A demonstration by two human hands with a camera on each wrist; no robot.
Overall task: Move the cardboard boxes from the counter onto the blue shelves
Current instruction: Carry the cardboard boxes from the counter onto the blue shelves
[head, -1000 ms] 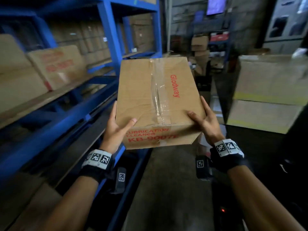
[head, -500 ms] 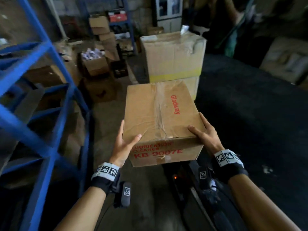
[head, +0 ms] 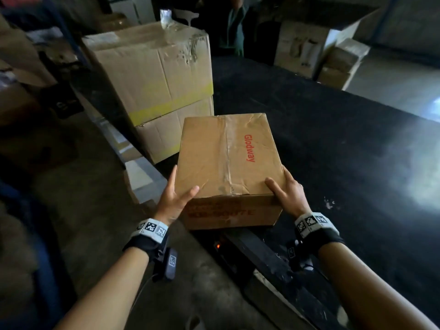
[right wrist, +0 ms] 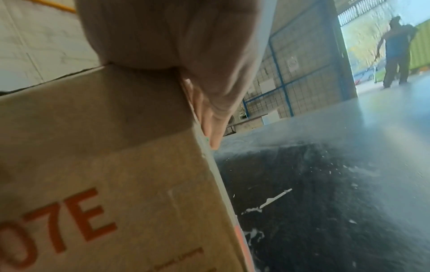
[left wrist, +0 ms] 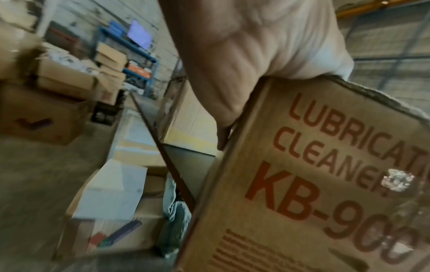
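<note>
— Holding the box (head: 226, 158) at both near corners: left hand (head: 175, 198) on its left side, thumb over the top edge; right hand (head: 289, 192) on its right side, thumb on top too.

— Fingers?

— Mostly hidden behind the sides. The right wrist view shows fingers (right wrist: 210, 127) lying fairly straight along the right face.

— Where is the box?

— At the near left edge of the black counter (head: 345, 151); whether it rests there or hangs just above, I cannot tell.

— The print?

— "Glodway" on top. The near face is dim from the head; the left wrist view cuts "LUBRICAT… CLEANER KB-90…" short.

— Anything else?

— Two stacked cartons (head: 152, 75) far left, blurred.
</note>
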